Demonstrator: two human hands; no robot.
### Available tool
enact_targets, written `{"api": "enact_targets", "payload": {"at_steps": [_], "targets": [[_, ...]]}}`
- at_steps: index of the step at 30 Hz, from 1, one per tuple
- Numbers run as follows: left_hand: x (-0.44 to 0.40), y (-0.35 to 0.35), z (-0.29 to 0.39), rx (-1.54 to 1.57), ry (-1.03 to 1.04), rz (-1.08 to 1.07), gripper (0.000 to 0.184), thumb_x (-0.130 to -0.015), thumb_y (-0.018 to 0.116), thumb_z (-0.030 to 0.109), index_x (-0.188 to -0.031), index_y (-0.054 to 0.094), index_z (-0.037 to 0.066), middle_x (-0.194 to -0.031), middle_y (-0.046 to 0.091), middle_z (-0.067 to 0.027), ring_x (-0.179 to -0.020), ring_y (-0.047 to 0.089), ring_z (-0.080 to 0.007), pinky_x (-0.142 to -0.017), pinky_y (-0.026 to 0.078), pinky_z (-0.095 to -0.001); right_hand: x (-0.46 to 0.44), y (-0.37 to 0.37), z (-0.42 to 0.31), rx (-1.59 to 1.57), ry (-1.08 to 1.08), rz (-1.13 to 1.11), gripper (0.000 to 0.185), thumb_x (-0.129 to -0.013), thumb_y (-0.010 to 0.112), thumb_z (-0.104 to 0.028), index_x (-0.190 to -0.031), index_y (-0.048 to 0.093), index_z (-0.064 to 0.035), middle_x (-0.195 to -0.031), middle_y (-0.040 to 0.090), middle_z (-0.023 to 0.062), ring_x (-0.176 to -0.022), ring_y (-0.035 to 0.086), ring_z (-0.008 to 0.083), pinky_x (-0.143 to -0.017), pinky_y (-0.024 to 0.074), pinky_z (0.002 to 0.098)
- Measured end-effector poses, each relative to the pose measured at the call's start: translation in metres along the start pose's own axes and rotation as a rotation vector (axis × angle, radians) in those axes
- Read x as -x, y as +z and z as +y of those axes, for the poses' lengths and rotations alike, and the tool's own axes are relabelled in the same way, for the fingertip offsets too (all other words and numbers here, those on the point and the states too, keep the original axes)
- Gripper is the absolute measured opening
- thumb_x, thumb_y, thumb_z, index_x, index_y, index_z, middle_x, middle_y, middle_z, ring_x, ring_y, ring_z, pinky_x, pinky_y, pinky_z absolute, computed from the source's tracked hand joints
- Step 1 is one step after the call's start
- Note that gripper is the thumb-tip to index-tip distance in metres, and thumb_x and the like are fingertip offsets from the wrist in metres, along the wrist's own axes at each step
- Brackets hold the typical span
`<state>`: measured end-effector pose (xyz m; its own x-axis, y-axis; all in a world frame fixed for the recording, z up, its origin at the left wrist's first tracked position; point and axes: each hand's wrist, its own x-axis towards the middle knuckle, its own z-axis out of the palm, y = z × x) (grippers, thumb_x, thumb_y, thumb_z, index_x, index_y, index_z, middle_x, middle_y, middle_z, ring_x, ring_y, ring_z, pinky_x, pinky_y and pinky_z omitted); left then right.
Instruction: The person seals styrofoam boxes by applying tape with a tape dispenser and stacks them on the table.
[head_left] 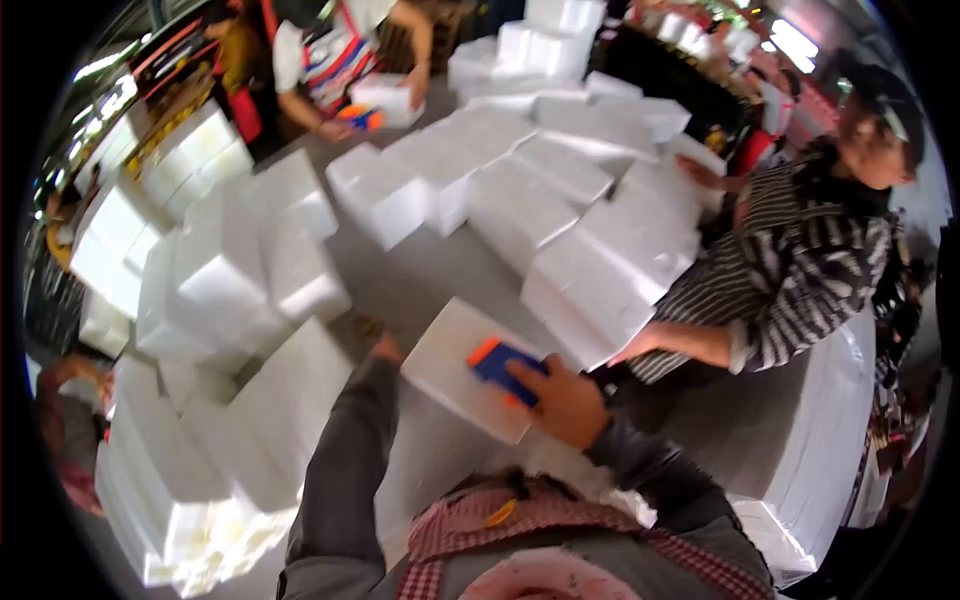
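Note:
My right hand (570, 405) is closed around a blue and orange tape dispenser (507, 372), which rests against the top of a white foam box (450, 345). That box lies tilted across the middle of the view, just in front of me. At its left end is my left hand (386, 350), close to the box's side. Blur and the angle hide most of its fingers, so its grip does not show clearly. A small brownish thing (368, 326), too blurred to name, is beside it on the grey table (385, 280).
White foam boxes crowd the left (220, 250) and the far side (480, 160). On the right, a person in a striped top (790, 270) has both hands on foam boxes. Across the table, another person (340, 60) handles a box beside a blue and orange tool (360, 117).

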<state>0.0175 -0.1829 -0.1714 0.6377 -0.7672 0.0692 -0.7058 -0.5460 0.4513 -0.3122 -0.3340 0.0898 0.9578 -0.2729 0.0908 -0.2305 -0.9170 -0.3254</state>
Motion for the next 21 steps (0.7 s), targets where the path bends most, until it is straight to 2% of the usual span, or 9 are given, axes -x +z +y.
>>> {"api": "enact_targets", "payload": {"at_steps": [2,4,8,11,13,15,18,20,21], "targets": [[-0.01,-0.051,0.044,0.464,-0.23,0.089,0.031,-0.084,0.051,0.003,-0.115,0.05,0.006,-0.103,0.059,-0.014,-0.094,0.058,-0.023,-0.081,0.046,-0.0334,-0.005,0.0,0.006,0.057,0.006,0.076,0.061,-0.068,0.064,-0.019,-0.126,0.046,-0.0235,-0.093,0.047,0.0151,-0.07,0.057,0.0328,-0.055,0.0485,0.0402],[-0.007,-0.102,0.117,0.522,0.246,0.365,0.031,-0.088,0.049,0.013,-0.119,0.049,0.005,-0.106,0.057,-0.0157,-0.095,0.057,-0.0266,-0.079,0.047,-0.0356,-0.001,-0.004,0.008,0.021,-0.028,0.053,0.062,-0.067,0.065,-0.02,-0.126,0.046,-0.0248,-0.095,0.047,0.0136,-0.072,0.058,0.031,-0.055,0.049,0.0393],[0.022,-0.094,0.174,0.078,0.427,0.326,0.036,-0.089,0.049,0.025,-0.122,0.049,0.01,-0.107,0.056,-0.0175,-0.096,0.056,-0.0304,-0.077,0.048,-0.0375,0.001,-0.02,0.01,0.0,-0.015,0.016,0.063,-0.067,0.064,-0.019,-0.127,0.045,-0.024,-0.097,0.046,0.0129,-0.076,0.06,0.0297,-0.057,0.0497,0.0388],[0.033,-0.1,0.204,-0.225,0.213,0.314,0.04,-0.09,0.046,0.035,-0.127,0.046,0.02,-0.102,0.056,-0.0176,-0.092,0.057,-0.0327,-0.072,0.049,-0.0407,0.004,-0.024,0.016,-0.059,-0.03,0.039,0.059,-0.069,0.064,-0.021,-0.125,0.046,-0.0226,-0.099,0.047,0.014,-0.075,0.059,0.0313,-0.058,0.0502,0.0393],[0.037,-0.107,0.212,-0.232,-0.043,0.095,0.04,-0.09,0.044,0.037,-0.13,0.042,0.029,-0.095,0.056,-0.0167,-0.084,0.057,-0.0333,-0.067,0.05,-0.044,0.026,-0.031,0.031,-0.138,-0.065,0.09,0.058,-0.07,0.065,-0.022,-0.124,0.047,-0.0215,-0.101,0.048,0.0148,-0.076,0.059,0.0324,-0.06,0.0508,0.0396],[0.036,-0.101,0.208,-0.353,0.027,0.127,0.043,-0.089,0.044,0.036,-0.131,0.041,0.025,-0.084,0.052,-0.0132,-0.075,0.055,-0.0326,-0.063,0.047,-0.0449,0.053,-0.04,0.048,-0.255,-0.1,0.2,0.053,-0.072,0.067,-0.021,-0.122,0.049,-0.0193,-0.103,0.049,0.0178,-0.076,0.059,0.0341,-0.062,0.0509,0.0407],[0.034,-0.105,0.2,-0.388,-0.064,0.12,0.045,-0.09,0.044,0.037,-0.133,0.036,0.027,-0.096,0.056,-0.0179,-0.079,0.058,-0.0332,-0.062,0.049,-0.045,0.124,-0.021,0.091,-0.312,-0.037,0.284,0.057,-0.066,0.075,-0.014,-0.118,0.052,-0.0149,-0.103,0.049,0.0207,-0.089,0.055,0.0368,-0.072,0.049,0.0414],[0.029,-0.091,0.187,-0.068,0.158,0.404,0.048,-0.091,0.041,0.042,-0.134,0.036,0.019,-0.099,0.057,-0.0154,-0.079,0.059,-0.0285,-0.065,0.049,-0.0403,0.153,0.033,0.124,-0.399,-0.039,0.278,0.062,-0.063,0.074,-0.009,-0.12,0.049,-0.0115,-0.106,0.046,0.0226,-0.09,0.053,0.0389,-0.073,0.0483,0.0428],[0.031,-0.087,0.181,-0.076,0.154,0.411,0.048,-0.091,0.041,0.042,-0.134,0.036,0.019,-0.099,0.057,-0.0154,-0.079,0.059,-0.0285,-0.065,0.049,-0.0403,0.155,0.064,0.122,-0.456,0.0,0.383,0.064,-0.063,0.071,-0.006,-0.122,0.045,-0.0093,-0.109,0.043,0.0236,-0.092,0.051,0.041,-0.075,0.047,0.0439]]}}
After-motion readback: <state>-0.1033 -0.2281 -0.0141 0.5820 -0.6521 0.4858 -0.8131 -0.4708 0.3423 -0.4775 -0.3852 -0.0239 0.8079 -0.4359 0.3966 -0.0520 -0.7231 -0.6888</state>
